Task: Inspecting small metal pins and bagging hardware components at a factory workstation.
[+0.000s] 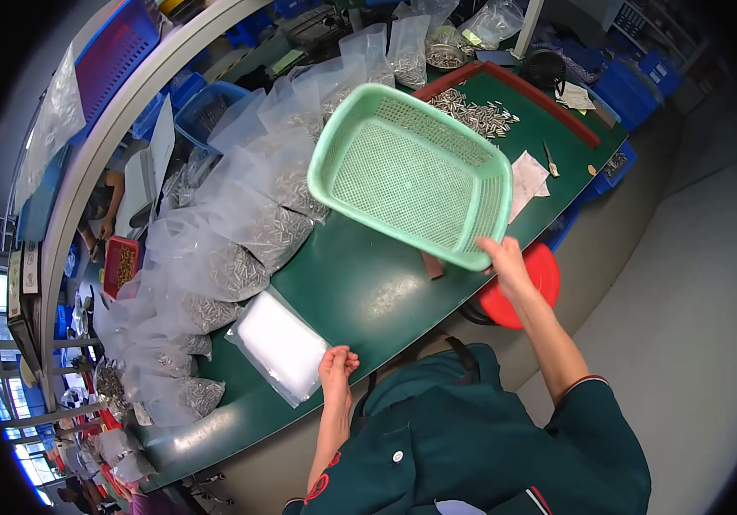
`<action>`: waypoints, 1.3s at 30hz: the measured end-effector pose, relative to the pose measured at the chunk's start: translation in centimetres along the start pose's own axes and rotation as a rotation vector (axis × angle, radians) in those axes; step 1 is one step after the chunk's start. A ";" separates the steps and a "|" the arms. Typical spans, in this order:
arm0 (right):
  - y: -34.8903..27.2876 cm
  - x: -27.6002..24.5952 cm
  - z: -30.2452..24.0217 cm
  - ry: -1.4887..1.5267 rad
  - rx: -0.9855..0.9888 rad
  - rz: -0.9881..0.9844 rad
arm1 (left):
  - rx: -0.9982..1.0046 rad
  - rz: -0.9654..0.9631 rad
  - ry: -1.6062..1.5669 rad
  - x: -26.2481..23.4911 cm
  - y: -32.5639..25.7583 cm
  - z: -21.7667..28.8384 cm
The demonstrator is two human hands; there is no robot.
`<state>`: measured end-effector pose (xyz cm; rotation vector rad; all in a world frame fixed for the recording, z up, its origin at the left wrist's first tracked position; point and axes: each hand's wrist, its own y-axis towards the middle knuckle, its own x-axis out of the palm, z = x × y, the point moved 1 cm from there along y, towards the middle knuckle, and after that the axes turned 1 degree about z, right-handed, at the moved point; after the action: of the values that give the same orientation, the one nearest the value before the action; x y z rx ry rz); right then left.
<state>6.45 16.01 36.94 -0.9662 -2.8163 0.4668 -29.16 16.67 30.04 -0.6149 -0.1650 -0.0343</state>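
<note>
My right hand (pixel 506 262) grips the near right corner of a light green plastic basket (pixel 407 167), thumb over the rim. The basket has a mesh bottom, holds nothing and is tilted above the green table. My left hand (pixel 338 365) is closed in a loose pinch beside a pack of clear plastic bags (pixel 284 348) near the table's front edge. Whether anything is between those fingers cannot be made out. A heap of small metal pins (pixel 476 113) lies on the table behind the basket, which hides part of it.
Clear bags filled with metal pins (pixel 235 273) line the table's far left side. A brown raised strip (pixel 557 107) borders the far right, near scissors (pixel 550 160) and paper sheets (pixel 526 184). A red stool (pixel 523 287) stands by the front edge. Another person's hand (pixel 105 228) shows beyond the bags.
</note>
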 end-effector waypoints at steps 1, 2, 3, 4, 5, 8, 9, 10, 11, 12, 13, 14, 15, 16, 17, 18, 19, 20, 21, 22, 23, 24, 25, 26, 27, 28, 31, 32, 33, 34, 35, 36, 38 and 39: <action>-3.7 1.7 0.5 0.054 0.065 0.004 | -0.003 0.002 -0.010 -0.7 -0.4 -0.1; -7.6 3.9 0.8 0.084 0.116 0.010 | 0.030 -0.005 0.007 -1.6 -0.6 0.3; -10.8 5.9 1.9 0.178 0.193 -0.051 | 0.066 -0.004 0.024 -2.7 -1.0 0.7; -13.6 7.7 2.9 0.265 0.256 -0.060 | 0.167 -0.020 0.100 -3.1 -1.7 1.0; -16.1 9.4 4.0 0.335 0.328 -0.095 | 0.321 -0.040 0.149 -3.2 -3.0 1.7; -21.0 13.8 6.5 0.332 0.450 -0.120 | 0.592 -0.162 0.532 -3.5 -7.6 5.7; -22.0 15.0 7.6 0.317 0.471 -0.137 | 0.573 -0.113 0.594 -4.2 -8.4 5.8; -22.9 16.1 8.3 0.300 0.496 -0.155 | 0.550 -0.061 0.655 -4.8 -9.1 5.6; -23.8 16.9 8.6 0.281 0.517 -0.181 | 0.450 -0.089 0.571 -5.3 -9.8 5.6; -24.5 17.5 9.3 0.277 0.522 -0.181 | 0.444 -0.087 0.570 -6.7 -9.8 4.4; -25.0 18.0 10.0 0.192 0.542 -0.254 | 0.445 -0.091 0.419 -7.4 -9.7 3.7; -25.6 18.5 10.8 0.107 0.561 -0.326 | 0.442 -0.095 0.268 -8.0 -9.6 3.2; -26.1 19.1 11.8 0.079 0.498 -0.362 | 0.381 -0.078 0.187 -9.0 -10.3 2.6; -26.6 19.6 12.5 0.046 0.458 -0.434 | 0.390 -0.042 0.152 -10.1 -10.0 2.0; -26.8 20.1 13.1 0.013 0.419 -0.506 | 0.398 -0.006 0.117 -11.3 -9.7 1.6; -26.8 20.5 13.7 0.014 0.409 -0.618 | 0.411 0.026 0.082 -12.4 -9.3 1.3; -26.8 20.8 14.5 0.011 0.371 -0.735 | 0.386 0.040 0.030 -14.0 -8.4 0.8; -26.7 21.0 15.1 0.010 0.333 -0.851 | 0.362 0.053 -0.021 -15.1 -7.7 0.8; -26.4 20.9 15.5 0.007 0.317 -0.952 | 0.312 0.045 -0.126 -16.1 -7.4 0.9; -26.3 20.6 15.9 0.004 0.328 -0.967 | 0.282 0.067 -0.185 -17.6 -7.0 0.7; -26.2 20.2 16.2 0.002 0.338 -0.986 | 0.249 0.085 -0.227 -18.8 -7.2 1.1; -25.9 19.5 16.6 -0.008 0.314 -0.947 | 0.220 0.103 -0.270 -19.9 -7.5 1.4; -25.0 18.7 17.6 -0.040 0.334 -0.897 | 0.232 0.141 -0.248 -20.9 -7.5 1.5; -24.4 17.7 18.6 -0.096 0.351 -0.814 | 0.261 0.155 -0.246 -21.3 -8.0 2.0; -24.0 16.4 19.4 -0.152 0.366 -0.728 | 0.290 0.165 -0.246 -21.5 -8.7 2.6; -23.5 15.2 19.6 -0.153 0.371 -0.644 | 0.299 0.171 -0.237 -22.0 -9.0 2.8; -21.0 12.1 16.9 -0.148 0.383 -0.543 | 0.332 0.271 -0.273 -22.3 -9.2 3.1; -19.6 11.0 16.1 -0.165 0.351 -0.546 | 0.320 0.339 -0.332 -22.1 -9.1 2.7; -18.2 9.8 15.3 -0.183 0.321 -0.546 | 0.347 0.311 -0.317 -21.8 -9.5 2.6; -17.0 8.5 13.7 -0.189 0.248 -0.489 | 0.340 0.326 -0.319 -20.8 -10.2 2.8; -15.3 6.7 11.9 -0.213 0.229 -0.452 | 0.354 0.366 -0.301 -19.4 -10.5 3.0; -13.2 4.2 10.9 -0.212 0.192 -0.369 | 0.367 0.407 -0.284 -17.6 -10.8 3.2; -8.0 -1.2 8.7 -0.191 0.085 -0.232 | 0.375 0.425 -0.302 -13.4 -11.3 3.8; -5.4 -3.9 8.2 -0.169 0.055 -0.159 | 0.383 0.439 -0.319 -11.5 -11.7 3.9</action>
<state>4.59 7.57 30.88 -0.7167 -2.9806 0.6291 -41.96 9.19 37.92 -0.2594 -0.3327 0.5120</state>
